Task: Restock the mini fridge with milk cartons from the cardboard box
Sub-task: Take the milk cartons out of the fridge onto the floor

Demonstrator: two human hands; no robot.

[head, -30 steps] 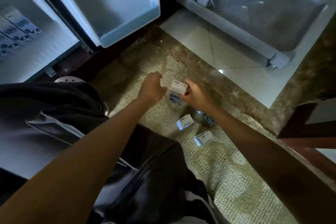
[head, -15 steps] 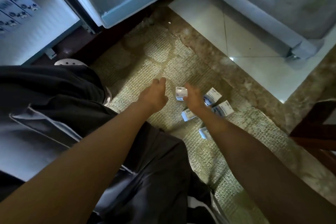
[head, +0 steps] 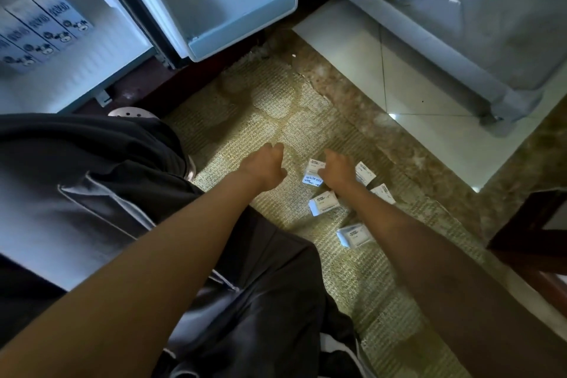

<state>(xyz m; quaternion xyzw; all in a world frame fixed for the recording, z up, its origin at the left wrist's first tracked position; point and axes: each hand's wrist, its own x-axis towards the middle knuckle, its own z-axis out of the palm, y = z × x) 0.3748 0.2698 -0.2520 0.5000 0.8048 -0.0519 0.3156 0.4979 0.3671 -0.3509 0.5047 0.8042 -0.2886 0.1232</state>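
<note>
On the carpet [head: 270, 107] in front of the open mini fridge [head: 101, 77], loose milk cartons [head: 323, 207] lie scattered close together, while the shelved cartons [head: 40, 31] stand in a row inside the fridge. The left hand [head: 264, 167] hovers above bare carpet with fingers loosely curled, its grip released and holding nothing. The right hand [head: 337, 170] lies against the leftmost floor carton [head: 312, 175], with other cartons just beside the wrist; whether its grip grasps that carton cannot be told.
</note>
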